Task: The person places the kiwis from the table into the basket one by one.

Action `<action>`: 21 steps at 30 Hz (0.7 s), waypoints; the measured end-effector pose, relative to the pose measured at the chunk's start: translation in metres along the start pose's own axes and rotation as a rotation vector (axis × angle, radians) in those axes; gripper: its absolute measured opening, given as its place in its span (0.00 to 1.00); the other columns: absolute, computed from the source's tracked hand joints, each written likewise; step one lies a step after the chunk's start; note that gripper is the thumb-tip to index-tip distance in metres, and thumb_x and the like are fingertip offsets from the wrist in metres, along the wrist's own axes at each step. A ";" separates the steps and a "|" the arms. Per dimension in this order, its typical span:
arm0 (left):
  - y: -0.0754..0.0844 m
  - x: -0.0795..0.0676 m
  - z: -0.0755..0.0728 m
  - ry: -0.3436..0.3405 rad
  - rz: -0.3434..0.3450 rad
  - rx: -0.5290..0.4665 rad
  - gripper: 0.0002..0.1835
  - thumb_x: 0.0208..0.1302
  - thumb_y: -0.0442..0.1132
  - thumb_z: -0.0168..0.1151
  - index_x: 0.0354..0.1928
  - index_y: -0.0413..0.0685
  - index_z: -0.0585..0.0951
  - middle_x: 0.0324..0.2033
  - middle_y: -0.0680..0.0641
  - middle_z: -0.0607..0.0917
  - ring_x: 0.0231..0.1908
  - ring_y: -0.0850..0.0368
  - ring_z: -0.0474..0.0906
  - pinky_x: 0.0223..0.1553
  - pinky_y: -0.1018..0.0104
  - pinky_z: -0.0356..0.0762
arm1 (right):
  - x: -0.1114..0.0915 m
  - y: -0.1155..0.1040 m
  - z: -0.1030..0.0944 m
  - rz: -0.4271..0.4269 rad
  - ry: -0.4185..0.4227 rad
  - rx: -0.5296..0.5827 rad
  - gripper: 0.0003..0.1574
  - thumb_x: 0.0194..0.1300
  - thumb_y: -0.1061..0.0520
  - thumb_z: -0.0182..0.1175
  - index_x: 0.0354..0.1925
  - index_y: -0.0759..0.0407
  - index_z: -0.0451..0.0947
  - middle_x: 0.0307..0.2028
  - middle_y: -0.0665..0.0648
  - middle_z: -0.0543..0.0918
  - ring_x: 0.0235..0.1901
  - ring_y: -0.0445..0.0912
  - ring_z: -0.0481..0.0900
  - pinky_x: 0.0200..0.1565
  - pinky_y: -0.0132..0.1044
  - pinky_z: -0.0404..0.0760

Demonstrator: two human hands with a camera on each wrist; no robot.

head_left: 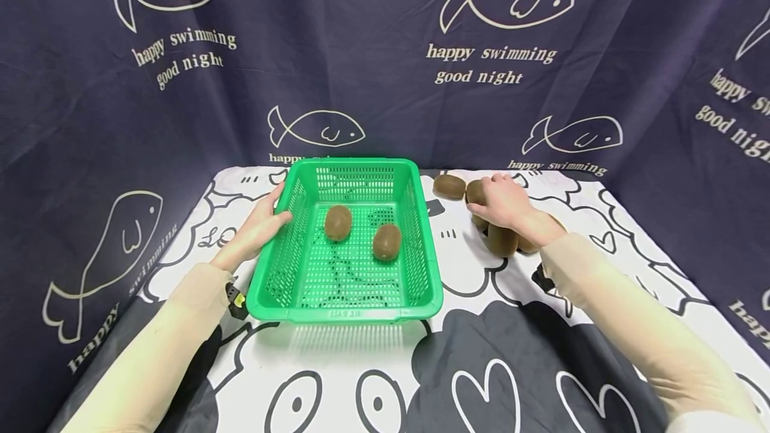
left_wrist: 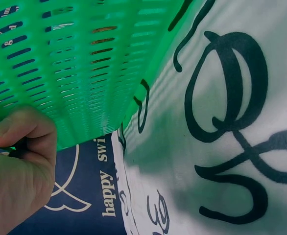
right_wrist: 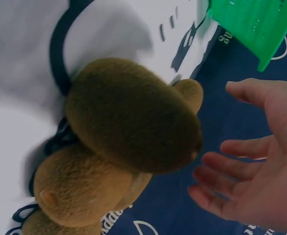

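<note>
A green plastic basket (head_left: pixel 345 315) stands on the table with two brown kiwis inside, one kiwi (head_left: pixel 338 223) left of the other kiwi (head_left: pixel 387 242). My left hand (head_left: pixel 257 224) holds the basket's left rim; in the left wrist view its thumb and finger (left_wrist: pixel 33 129) curl at the green wall. Over a group of several kiwis on the right is my right hand (head_left: pixel 507 202), partly covering them. The right wrist view shows that hand with fingers spread and a gap between it and the nearest large kiwi (right_wrist: pixel 133 115). More kiwis (right_wrist: pixel 80 186) lie under and beside that one.
One kiwi (head_left: pixel 449 186) lies at the back, left of the group. A patterned white and dark grey cloth (head_left: pixel 361 386) covers the table. Dark blue curtains (head_left: pixel 385 52) with fish drawings hang behind and at both sides.
</note>
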State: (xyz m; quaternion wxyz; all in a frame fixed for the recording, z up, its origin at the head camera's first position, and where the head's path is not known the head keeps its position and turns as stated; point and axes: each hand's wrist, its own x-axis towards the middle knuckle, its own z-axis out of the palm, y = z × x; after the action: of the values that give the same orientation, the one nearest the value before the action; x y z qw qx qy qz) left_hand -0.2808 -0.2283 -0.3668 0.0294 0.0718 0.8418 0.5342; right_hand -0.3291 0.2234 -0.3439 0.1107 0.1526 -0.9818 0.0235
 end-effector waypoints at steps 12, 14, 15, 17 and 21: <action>-0.001 0.002 0.000 0.004 -0.008 0.013 0.45 0.59 0.28 0.48 0.77 0.47 0.40 0.72 0.33 0.57 0.46 0.42 0.75 0.38 0.66 0.82 | -0.004 0.009 0.007 0.087 -0.072 -0.042 0.21 0.54 0.45 0.62 0.28 0.63 0.79 0.38 0.71 0.83 0.40 0.69 0.79 0.38 0.65 0.78; -0.002 0.002 0.000 0.004 -0.004 0.013 0.45 0.59 0.28 0.48 0.77 0.47 0.40 0.72 0.33 0.57 0.44 0.43 0.76 0.38 0.66 0.82 | -0.004 0.007 0.007 0.068 -0.053 -0.028 0.19 0.53 0.46 0.61 0.28 0.63 0.79 0.37 0.70 0.82 0.38 0.69 0.79 0.36 0.64 0.78; -0.002 0.001 0.000 0.004 -0.003 0.013 0.45 0.59 0.28 0.48 0.77 0.48 0.40 0.71 0.32 0.58 0.43 0.43 0.76 0.38 0.66 0.82 | -0.005 0.006 0.007 0.058 -0.045 -0.019 0.18 0.53 0.47 0.61 0.27 0.62 0.78 0.36 0.70 0.82 0.37 0.69 0.79 0.35 0.63 0.79; -0.002 0.001 0.000 0.003 -0.001 0.012 0.45 0.59 0.28 0.48 0.77 0.48 0.40 0.71 0.32 0.58 0.43 0.43 0.76 0.38 0.66 0.82 | -0.005 0.002 0.007 0.038 -0.027 0.004 0.17 0.52 0.47 0.60 0.27 0.61 0.78 0.35 0.69 0.81 0.34 0.67 0.80 0.32 0.61 0.79; -0.001 0.000 0.000 0.000 -0.010 0.010 0.45 0.60 0.29 0.48 0.77 0.49 0.40 0.72 0.33 0.57 0.44 0.42 0.76 0.38 0.66 0.82 | -0.004 -0.004 0.008 0.018 -0.052 0.045 0.15 0.53 0.49 0.58 0.27 0.60 0.79 0.38 0.68 0.79 0.35 0.65 0.80 0.34 0.60 0.80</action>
State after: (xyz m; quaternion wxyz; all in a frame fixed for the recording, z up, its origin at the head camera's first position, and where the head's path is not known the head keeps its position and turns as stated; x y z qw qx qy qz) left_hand -0.2812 -0.2286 -0.3679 0.0318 0.0680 0.8448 0.5297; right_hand -0.3257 0.2199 -0.3528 0.0817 0.1466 -0.9849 0.0425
